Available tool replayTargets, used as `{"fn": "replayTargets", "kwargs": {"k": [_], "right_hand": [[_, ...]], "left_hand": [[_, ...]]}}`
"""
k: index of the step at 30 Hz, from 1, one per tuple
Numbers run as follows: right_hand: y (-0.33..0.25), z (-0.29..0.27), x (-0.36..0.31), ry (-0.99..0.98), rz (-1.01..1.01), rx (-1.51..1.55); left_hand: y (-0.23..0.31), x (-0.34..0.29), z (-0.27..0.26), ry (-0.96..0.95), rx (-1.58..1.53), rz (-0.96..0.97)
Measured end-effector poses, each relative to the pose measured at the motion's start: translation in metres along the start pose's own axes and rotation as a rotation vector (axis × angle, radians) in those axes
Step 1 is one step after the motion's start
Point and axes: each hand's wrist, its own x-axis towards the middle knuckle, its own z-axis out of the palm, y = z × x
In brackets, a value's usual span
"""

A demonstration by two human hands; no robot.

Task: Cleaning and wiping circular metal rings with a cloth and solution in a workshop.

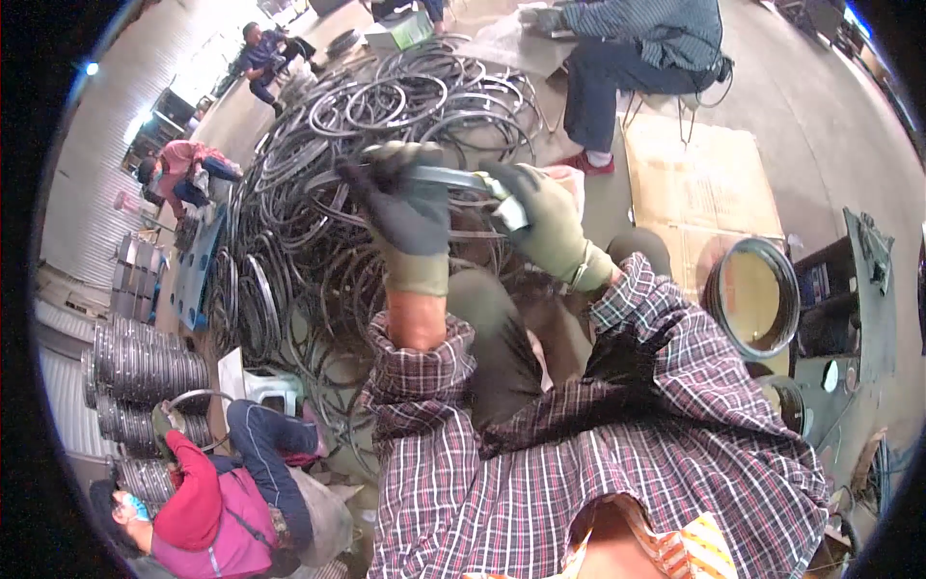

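The wearer's up against the near side of a big, messy pile of dark rings [289,193], both hands gloved in olive with dark palms. The ring [449,177] being worked on is held up in front of that pile, and only a shiny curved stretch of it shows clearly. Left hand [405,207] has its fingers curled around it, so yeah, gripping. Right hand [545,212] is closed on it just beside, plus there's some white and yellowish bit [511,207] at those fingers; can't tell what that is.

Right of the pile there's a flat cardboard sheet [699,174], and nearer than that a round black-rimmed thing [791,309]. Past the pile's far right, a co-worker in a dark patterned shirt [641,34] is sitting down. On the pile's near left, a person in red sleeves [217,507] is holding another ring [204,394], with neat ring stacks [149,367] close by and a white stool [275,391] next to the pile.
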Motion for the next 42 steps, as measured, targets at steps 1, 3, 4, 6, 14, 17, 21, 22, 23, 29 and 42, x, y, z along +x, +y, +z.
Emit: {"fn": "replayTargets", "kwargs": {"k": [1, 3, 4, 6, 14, 17, 21, 22, 23, 29, 42], "right_hand": [[0.01, -0.001, 0.007, 0.047, 0.155, 0.171], [0.041, -0.006, 0.016, 0.266, 0.182, 0.464], [0.055, -0.015, 0.016, 0.249, 0.296, 0.551], [0.076, -0.048, 0.016, 0.264, 0.426, 0.731], [0.136, -0.081, 0.011, 0.316, 0.418, 0.662], [0.177, -0.07, 0.0, 0.367, 0.528, 0.739], [0.177, -0.049, 0.001, 0.333, 0.549, 0.654], [0.176, -0.05, -0.001, 0.299, 0.577, 0.621], [0.171, -0.048, -0.002, 0.262, 0.607, 0.597], [0.196, -0.037, -0.01, 0.151, 0.601, 0.499], [0.187, -0.029, -0.008, -0.012, 0.649, 0.65]], "left_hand": [[-0.002, 0.005, -0.008, -0.13, 0.239, 0.0], [0.006, -0.009, 0.006, -0.054, 0.526, -0.06], [0.013, -0.022, 0.016, 0.038, 0.812, -0.127], [0.039, -0.038, 0.039, -0.183, 1.552, 0.178], [0.123, -0.032, -0.034, -0.091, 2.151, 0.92], [0.093, -0.036, -0.006, 0.162, 1.742, 0.102], [0.095, -0.034, -0.007, -0.052, 0.816, -0.396], [0.089, -0.028, -0.028, -0.035, 0.795, -0.396], [0.083, -0.024, -0.047, 0.072, 0.811, -0.273], [0.075, -0.014, -0.08, 0.028, 1.154, -0.179], [0.088, -0.024, -0.066, 0.091, 0.988, -0.231]]}}
